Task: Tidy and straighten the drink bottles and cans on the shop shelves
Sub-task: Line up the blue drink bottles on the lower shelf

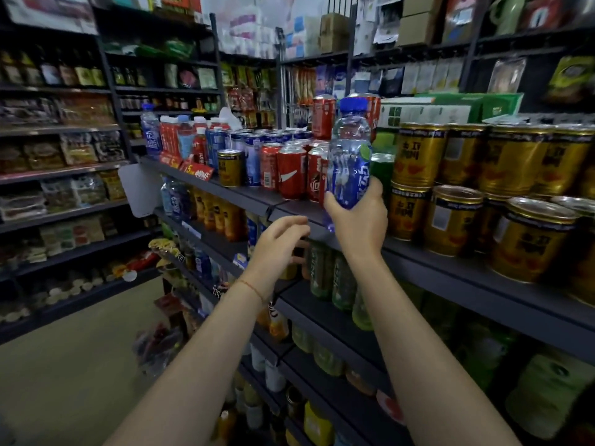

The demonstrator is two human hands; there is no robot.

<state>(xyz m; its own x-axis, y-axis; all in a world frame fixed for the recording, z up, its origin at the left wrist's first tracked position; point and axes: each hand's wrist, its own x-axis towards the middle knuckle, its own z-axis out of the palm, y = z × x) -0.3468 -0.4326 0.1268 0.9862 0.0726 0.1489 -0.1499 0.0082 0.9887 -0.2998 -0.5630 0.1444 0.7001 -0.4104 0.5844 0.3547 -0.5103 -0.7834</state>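
Observation:
My right hand (359,217) grips the lower part of a clear bottle with a blue cap and blue label (349,156), held upright just in front of the top shelf (257,197). Red cola cans (291,173) stand in rows right behind and left of the bottle, with blue cans (252,162) further left. Gold cans (450,188), stacked two high, fill the shelf to the right. My left hand (277,249) hovers below the shelf edge with fingers loosely curled, holding nothing, in front of green bottles (322,272) on the shelf underneath.
A single gold can (230,168) stands at the shelf front left of the cola cans. Red price cards (196,170) hang on the shelf lip. Lower shelves hold orange and green drinks. Snack shelves line the aisle's left side, with bare floor (80,365) between.

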